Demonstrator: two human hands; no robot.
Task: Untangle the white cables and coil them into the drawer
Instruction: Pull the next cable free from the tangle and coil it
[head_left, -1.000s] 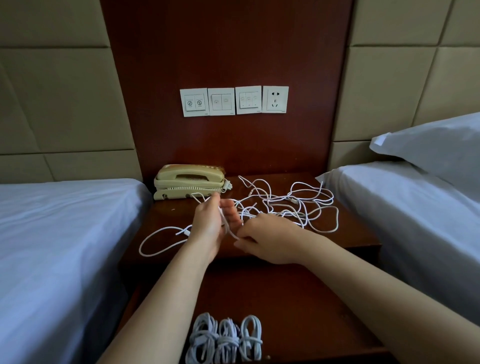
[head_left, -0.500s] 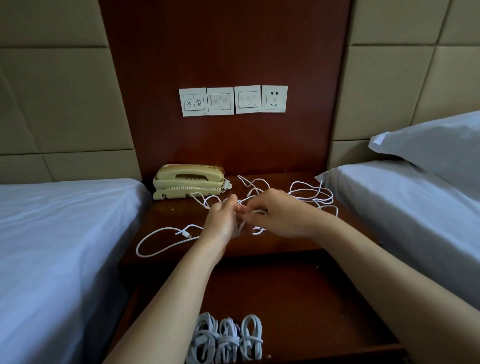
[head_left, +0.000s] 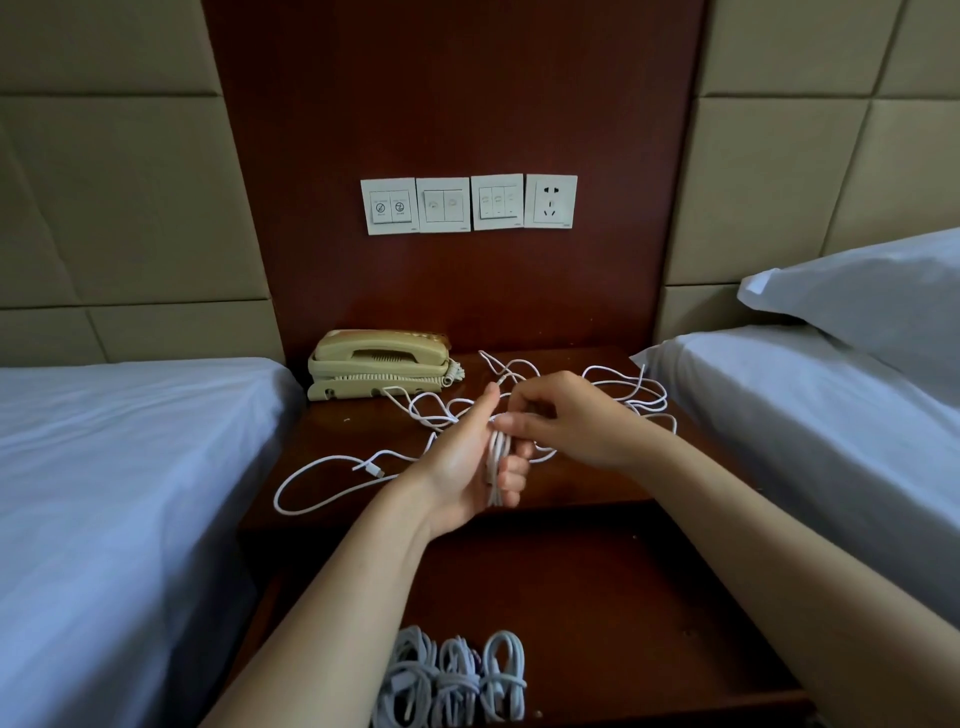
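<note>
1. The left hand (head_left: 462, 467) is turned palm up. Its fingers curl round a slim bundle of white loops, the half-made coil (head_left: 494, 467). The coil's long axis runs along the palm, from the thumb tip back toward the wrist.
2. The right hand (head_left: 571, 421) comes in from the right and touches the left. Thumb and forefinger pinch the half-made coil at its far, upper end, so both hands are grasping the same bundle.
3. Beyond and to the right of that pinch lies the tangle (head_left: 639, 395), spread flat on the nightstand (head_left: 353, 431) and partly hidden by the right hand. We judge that the slack for the next turn comes from that far-right side, so the right hand is nearer to feed it.
4. On the other side, a loose tail (head_left: 322, 465) with a connector lies on the nightstand left of the left hand, looping toward the left bed (head_left: 130, 441). We cannot tell whether it belongs to the cable being wound.
5. The open drawer (head_left: 623, 597) sits below both wrists and nearer to us. Three finished coils (head_left: 452, 675) stand side by side at its near edge.
6. We read the coming path as short: from the left palm, straight down and toward us.
7. The telephone (head_left: 379, 364) sits at the back left, well clear of that path.
</note>
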